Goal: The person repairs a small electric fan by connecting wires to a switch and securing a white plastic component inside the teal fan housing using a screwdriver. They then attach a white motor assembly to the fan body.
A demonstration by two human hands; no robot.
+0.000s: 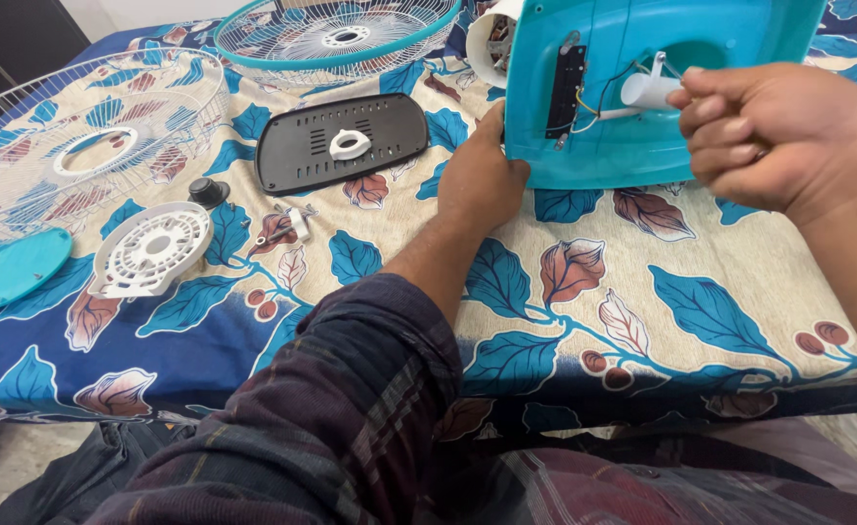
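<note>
Head view: left hand (479, 180) on teal fan base (700, 39), wires (603, 97) inside.

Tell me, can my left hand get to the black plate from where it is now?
Probably yes. The left hand grips the edge of the teal base, and the black plate lies flat on the cloth just beside it, with nothing between them. It would have to let go of the base first.
</note>
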